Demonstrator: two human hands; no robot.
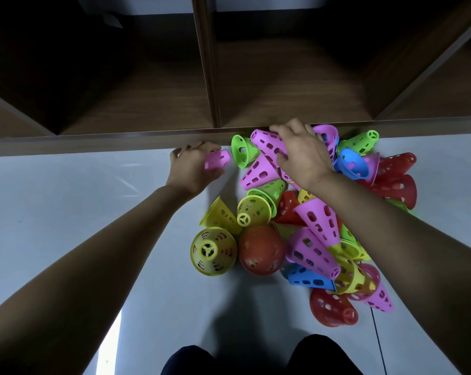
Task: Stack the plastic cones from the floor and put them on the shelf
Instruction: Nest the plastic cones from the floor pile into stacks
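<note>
Cones [304, 223] heaped on pale floor [66, 201], wooden shelf [283, 87] behind

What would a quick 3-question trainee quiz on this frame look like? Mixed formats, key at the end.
1. True or false: cones are already stacked inside the shelf compartments.
2. Multiple choice: what colour is the cone in the left hand? A) blue B) pink C) red
3. Short answer: what is the right hand gripping, and where?

Key:
1. False. The visible compartments hold no cones; all lie on the floor.
2. B. It holds a small pink cone.
3. A long pink cone at the top of the pile, close to the shelf's front edge.
</note>
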